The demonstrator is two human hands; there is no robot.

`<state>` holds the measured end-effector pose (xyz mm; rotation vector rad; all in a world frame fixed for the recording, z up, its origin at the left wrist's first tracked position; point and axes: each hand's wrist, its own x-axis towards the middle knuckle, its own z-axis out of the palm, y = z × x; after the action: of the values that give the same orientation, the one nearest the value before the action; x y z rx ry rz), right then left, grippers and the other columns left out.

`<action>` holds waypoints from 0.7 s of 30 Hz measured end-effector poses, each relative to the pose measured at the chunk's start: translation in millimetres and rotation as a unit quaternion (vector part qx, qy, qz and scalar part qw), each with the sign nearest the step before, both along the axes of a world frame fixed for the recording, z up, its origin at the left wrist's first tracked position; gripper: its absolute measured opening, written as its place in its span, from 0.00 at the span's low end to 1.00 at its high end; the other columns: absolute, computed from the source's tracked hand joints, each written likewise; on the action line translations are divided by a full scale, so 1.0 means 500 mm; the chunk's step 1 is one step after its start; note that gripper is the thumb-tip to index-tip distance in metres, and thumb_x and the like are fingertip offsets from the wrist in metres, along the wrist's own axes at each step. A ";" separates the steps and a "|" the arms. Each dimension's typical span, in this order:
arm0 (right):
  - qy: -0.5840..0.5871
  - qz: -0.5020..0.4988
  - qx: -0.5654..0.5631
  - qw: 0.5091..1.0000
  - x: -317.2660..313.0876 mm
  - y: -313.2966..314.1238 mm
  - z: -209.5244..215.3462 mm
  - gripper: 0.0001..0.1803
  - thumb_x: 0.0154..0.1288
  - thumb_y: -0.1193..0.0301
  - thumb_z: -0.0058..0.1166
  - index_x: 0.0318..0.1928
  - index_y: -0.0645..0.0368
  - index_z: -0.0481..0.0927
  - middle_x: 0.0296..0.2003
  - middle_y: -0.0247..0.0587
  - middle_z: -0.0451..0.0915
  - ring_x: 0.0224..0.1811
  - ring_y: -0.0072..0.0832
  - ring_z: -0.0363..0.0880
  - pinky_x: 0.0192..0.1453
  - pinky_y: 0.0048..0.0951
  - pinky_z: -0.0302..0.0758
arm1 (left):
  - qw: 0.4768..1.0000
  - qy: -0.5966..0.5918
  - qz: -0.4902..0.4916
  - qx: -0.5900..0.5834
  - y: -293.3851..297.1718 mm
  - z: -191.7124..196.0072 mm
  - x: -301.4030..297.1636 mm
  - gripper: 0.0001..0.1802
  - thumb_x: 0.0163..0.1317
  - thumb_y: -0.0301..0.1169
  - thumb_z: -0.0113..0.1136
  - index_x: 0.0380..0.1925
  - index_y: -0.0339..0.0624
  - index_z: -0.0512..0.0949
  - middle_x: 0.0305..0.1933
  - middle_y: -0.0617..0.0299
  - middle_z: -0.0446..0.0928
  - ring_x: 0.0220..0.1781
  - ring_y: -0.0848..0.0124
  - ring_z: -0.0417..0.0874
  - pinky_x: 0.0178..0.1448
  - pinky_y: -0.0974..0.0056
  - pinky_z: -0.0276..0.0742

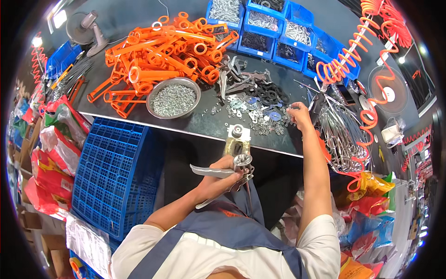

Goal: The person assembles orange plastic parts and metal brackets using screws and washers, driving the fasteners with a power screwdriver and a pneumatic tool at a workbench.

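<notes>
The left hand (224,173) is clamped around a lever-handled metal assembly (211,171), off the front edge of the surface (211,124). The right hand (300,114), well apart, has its fingers at small loose hardware (274,128) toward the right end; whether they pinch anything is unclear. The assembly looks partly built; grey levers (224,86) and orange frames (160,74) lie unjoined.

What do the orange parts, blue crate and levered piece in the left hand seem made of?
Orange parts: glossy, evenly coloured, so painted metal or plastic; I can't tell which.
Blue crate: probably moulded plastic, judging by its solid colour and open lattice.
Levered piece in the left hand: likely metal, given its smooth, silvery-grey sheen.
</notes>
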<state>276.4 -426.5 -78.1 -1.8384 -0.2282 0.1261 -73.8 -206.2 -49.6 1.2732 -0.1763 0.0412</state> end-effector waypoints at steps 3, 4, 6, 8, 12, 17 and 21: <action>0.041 0.017 0.023 0.999 -0.010 0.001 0.007 0.09 0.56 0.74 0.60 0.34 0.61 0.74 0.21 0.31 0.73 0.16 0.18 0.68 0.18 0.20 0.65 | 1.000 -0.021 -0.013 0.006 -0.002 -0.017 0.002 0.05 0.64 0.26 0.54 0.36 0.36 0.74 0.47 0.55 0.71 0.41 0.73 0.75 0.37 0.68 0.73; 0.037 -0.006 0.073 0.997 -0.023 0.008 0.010 0.09 0.57 0.73 0.60 0.34 0.62 0.74 0.22 0.32 0.73 0.18 0.18 0.69 0.20 0.19 0.67 | 0.999 -0.039 0.006 0.012 -0.003 -0.026 0.001 0.05 0.63 0.26 0.54 0.37 0.35 0.74 0.47 0.56 0.70 0.40 0.73 0.75 0.36 0.69 0.73; 0.045 -0.004 0.140 0.989 -0.065 0.014 0.025 0.10 0.59 0.71 0.60 0.33 0.62 0.73 0.24 0.33 0.75 0.22 0.18 0.73 0.24 0.18 0.73 | 0.998 -0.056 0.026 0.016 -0.003 -0.037 -0.003 0.06 0.63 0.26 0.54 0.38 0.35 0.74 0.47 0.57 0.69 0.40 0.73 0.75 0.36 0.69 0.73; 0.055 0.044 0.203 0.977 -0.161 0.048 0.054 0.08 0.58 0.76 0.59 0.32 0.61 0.72 0.23 0.34 0.74 0.20 0.20 0.74 0.22 0.19 0.73 | 0.996 -0.006 0.078 0.037 -0.002 -0.043 -0.002 0.08 0.63 0.26 0.54 0.41 0.34 0.74 0.48 0.59 0.66 0.39 0.73 0.74 0.36 0.69 0.73; 0.082 0.099 0.276 0.953 -0.393 0.114 0.081 0.09 0.56 0.80 0.59 0.34 0.62 0.71 0.18 0.33 0.72 0.16 0.21 0.73 0.18 0.21 0.72 | 0.991 0.061 0.120 -0.021 -0.009 -0.028 0.009 0.15 0.59 0.31 0.61 0.43 0.32 0.77 0.48 0.61 0.63 0.46 0.75 0.69 0.43 0.70 0.70; 0.103 0.124 0.300 0.940 -0.535 0.137 0.060 0.08 0.58 0.80 0.58 0.35 0.64 0.71 0.22 0.38 0.76 0.18 0.20 0.75 0.19 0.20 0.73 | 0.996 0.009 0.088 0.024 -0.013 -0.016 0.014 0.15 0.60 0.30 0.60 0.44 0.33 0.76 0.46 0.60 0.63 0.43 0.75 0.72 0.38 0.69 0.74; 0.047 0.144 0.337 0.929 -0.548 0.122 0.050 0.07 0.61 0.81 0.55 0.37 0.64 0.71 0.35 0.45 0.80 0.27 0.19 0.77 0.29 0.20 0.76 | 0.995 0.041 0.085 -0.017 -0.017 -0.008 0.011 0.13 0.59 0.32 0.62 0.38 0.33 0.79 0.43 0.62 0.63 0.44 0.75 0.70 0.44 0.68 0.71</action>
<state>2.2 -365.3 -53.1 -1.1030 -0.4169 0.3010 -68.1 -214.5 -53.5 1.2509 0.0038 0.1372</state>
